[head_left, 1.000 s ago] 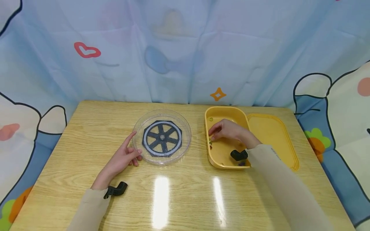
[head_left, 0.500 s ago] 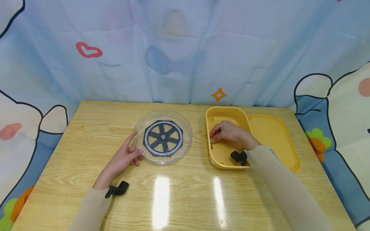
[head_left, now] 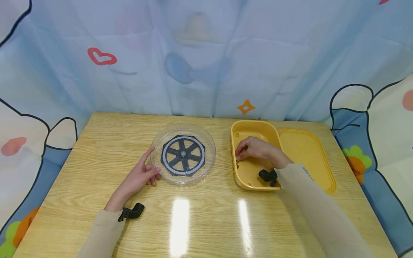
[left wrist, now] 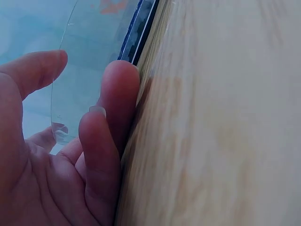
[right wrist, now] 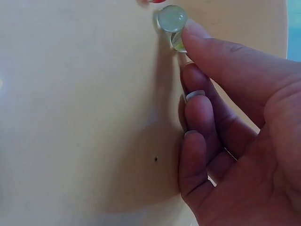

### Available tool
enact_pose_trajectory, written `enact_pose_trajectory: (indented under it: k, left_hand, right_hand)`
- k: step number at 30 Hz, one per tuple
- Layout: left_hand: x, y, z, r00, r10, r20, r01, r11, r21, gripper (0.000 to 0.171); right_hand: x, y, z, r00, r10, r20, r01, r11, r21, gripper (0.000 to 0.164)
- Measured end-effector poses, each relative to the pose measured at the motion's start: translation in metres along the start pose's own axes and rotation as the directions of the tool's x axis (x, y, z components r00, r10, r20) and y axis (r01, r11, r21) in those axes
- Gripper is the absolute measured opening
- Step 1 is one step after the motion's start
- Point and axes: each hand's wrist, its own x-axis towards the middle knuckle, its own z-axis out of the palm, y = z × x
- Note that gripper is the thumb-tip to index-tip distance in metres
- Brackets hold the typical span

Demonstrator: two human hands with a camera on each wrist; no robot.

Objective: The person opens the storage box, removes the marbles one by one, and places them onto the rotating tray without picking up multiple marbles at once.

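Note:
On the left of the table sits a round clear dish (head_left: 210, 165), with a dark six-spoked wheel shape (head_left: 183, 154) showing through it. My left hand (head_left: 137, 177) rests against its near-left edge, index finger stretched along the rim and thumb touching it. A yellow box (head_left: 250, 123) stands to the right. Inside, my right hand (head_left: 255, 147) reaches to the left wall with curled fingers. The right wrist view has the thumb against a yellow-swirled marble (right wrist: 177, 43), partly covered; a pale clear marble (right wrist: 172, 19) touches it. The far side of the pinch is hidden.
A yellow lid (head_left: 303, 150) lies flat right of the box. Other small marbles are in the box, including a yellow-green marble (head_left: 237, 135) at the far left corner. A printed curtain (head_left: 200, 71) hangs behind the wooden table (head_left: 206, 215).
My right fingers have shifted slightly nearer along the box's left wall, covering marbles that showed earlier. The left hand and the dish stay in place; the whole view drifts a little.

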Motion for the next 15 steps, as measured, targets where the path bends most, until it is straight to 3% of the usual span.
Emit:
enact_pose_trajectory:
  k: [15]
  left_hand:
    - [-0.0019,0.0017,-0.0001,1.000,-0.019,-0.013,0.019,1.000,0.023,0.080]
  right_hand:
    - [-0.0054,0.0009,-0.0055,1.000,0.001,-0.019,0.000,0.996,0.089,0.014]
